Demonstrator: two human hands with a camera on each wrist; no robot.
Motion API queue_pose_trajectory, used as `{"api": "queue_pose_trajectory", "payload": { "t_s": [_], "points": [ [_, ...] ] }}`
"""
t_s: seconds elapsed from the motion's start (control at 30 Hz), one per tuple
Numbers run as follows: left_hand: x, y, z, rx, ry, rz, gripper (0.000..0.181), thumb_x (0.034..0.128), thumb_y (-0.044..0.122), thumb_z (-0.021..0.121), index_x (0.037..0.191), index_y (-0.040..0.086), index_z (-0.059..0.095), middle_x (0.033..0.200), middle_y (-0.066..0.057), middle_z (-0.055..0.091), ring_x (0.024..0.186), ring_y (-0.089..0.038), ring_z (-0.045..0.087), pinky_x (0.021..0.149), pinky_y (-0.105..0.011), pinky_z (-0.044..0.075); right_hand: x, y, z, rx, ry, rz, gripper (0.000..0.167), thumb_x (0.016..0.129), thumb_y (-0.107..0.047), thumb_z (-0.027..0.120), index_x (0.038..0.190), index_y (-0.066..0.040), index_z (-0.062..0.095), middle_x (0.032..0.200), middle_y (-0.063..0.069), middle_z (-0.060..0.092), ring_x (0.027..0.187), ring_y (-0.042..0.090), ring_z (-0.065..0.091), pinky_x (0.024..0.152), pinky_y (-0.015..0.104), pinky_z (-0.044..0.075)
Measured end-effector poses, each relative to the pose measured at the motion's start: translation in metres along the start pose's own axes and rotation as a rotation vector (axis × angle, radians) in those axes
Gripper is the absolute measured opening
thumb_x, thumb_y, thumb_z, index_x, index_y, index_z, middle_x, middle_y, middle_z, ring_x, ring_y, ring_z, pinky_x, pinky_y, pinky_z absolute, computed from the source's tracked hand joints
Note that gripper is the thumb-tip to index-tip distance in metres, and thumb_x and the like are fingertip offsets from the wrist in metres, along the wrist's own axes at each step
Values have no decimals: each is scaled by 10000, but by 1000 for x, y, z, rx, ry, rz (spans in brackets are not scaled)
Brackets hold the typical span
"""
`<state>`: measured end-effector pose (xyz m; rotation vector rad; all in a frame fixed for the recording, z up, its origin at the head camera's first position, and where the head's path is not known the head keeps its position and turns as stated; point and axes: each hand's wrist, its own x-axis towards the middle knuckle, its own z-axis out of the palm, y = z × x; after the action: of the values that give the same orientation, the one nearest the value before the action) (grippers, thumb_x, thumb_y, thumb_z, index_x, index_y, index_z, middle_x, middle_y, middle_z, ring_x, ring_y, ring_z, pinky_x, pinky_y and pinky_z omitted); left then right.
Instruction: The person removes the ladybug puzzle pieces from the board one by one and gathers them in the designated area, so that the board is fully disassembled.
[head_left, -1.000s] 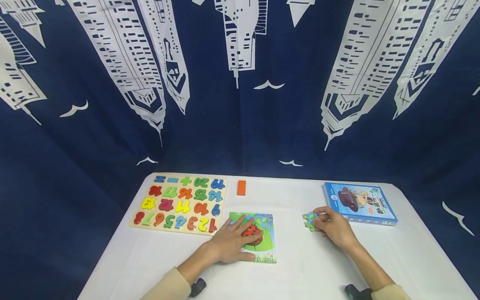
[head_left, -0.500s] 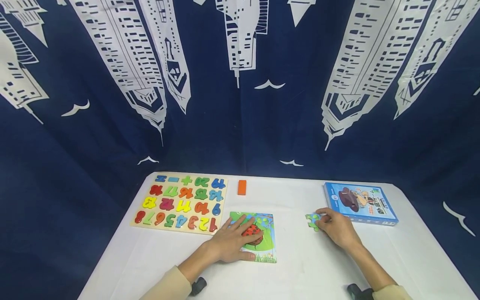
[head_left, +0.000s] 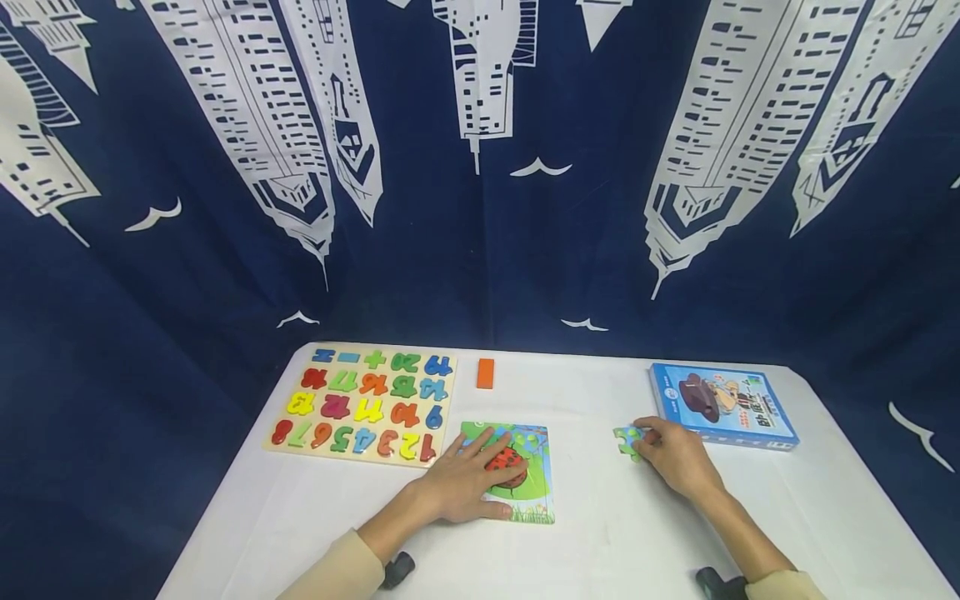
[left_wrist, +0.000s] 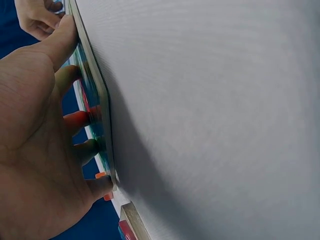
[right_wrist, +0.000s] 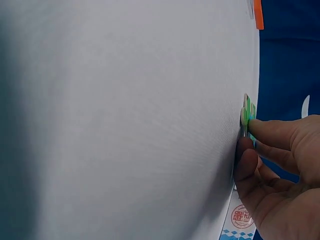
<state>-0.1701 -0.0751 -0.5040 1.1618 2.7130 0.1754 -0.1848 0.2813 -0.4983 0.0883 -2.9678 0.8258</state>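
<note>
My left hand [head_left: 463, 486] lies with spread, straight fingers on a square ladybug jigsaw puzzle [head_left: 534, 492] near the middle of the table. In the left wrist view, its fingertips touch the puzzle's top face and the thumb rests along the near edge. Over to the right, my right hand [head_left: 675, 457] pinches a green and blue puzzle piece [head_left: 626, 442] between thumb and fingers. The right wrist view shows that piece [right_wrist: 247, 110] held on edge, close to the white tabletop. Part of the ladybug picture is covered by the left hand.
A wooden number board [head_left: 360, 404] with colourful numerals lies at the back left. An orange block [head_left: 485, 373] sits behind the puzzle. Just beyond the right hand is a blue game box [head_left: 723, 406]. A dark blue curtain [head_left: 480, 267] hangs behind the white table [head_left: 585, 542].
My right hand has shifted very slightly right with the puzzle piece, and less of the piece shows past the fingers. The left hand stays on the puzzle.
</note>
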Motion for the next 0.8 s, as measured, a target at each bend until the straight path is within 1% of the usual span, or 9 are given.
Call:
{"api": "queue_pose_trajectory", "payload": {
  "t_s": [0.3, 0.47, 0.8],
  "points": [
    [0, 0, 1, -1, 6, 1, 684, 819, 714, 365, 1431, 442, 229, 1547, -28, 68, 1396, -297, 27, 1061, -587, 87, 0, -2, 2, -38, 21, -4, 311, 799, -147, 707, 1087, -37, 662, 789, 4, 591, 689, 155, 515, 584, 307, 426],
    [1, 0, 0, -10, 20, 0, 706, 809, 719, 383, 1436, 431, 233, 1545, -25, 90, 1396, -296, 43, 1059, -585, 105, -1, -2, 3, -41, 25, -3, 306, 800, -143, 705, 1083, -34, 664, 794, 9, 590, 697, 163, 516, 584, 312, 427],
    [1, 1, -2, -33, 47, -1, 725, 799, 717, 415, 1424, 362, 321, 1533, -32, 155, 1393, -297, 83, 1048, -590, 147, -1, -2, 4, -44, 31, 8, 313, 805, -145, 699, 1088, -19, 655, 804, 31, 593, 704, 173, 527, 597, 330, 450]
  ]
}}
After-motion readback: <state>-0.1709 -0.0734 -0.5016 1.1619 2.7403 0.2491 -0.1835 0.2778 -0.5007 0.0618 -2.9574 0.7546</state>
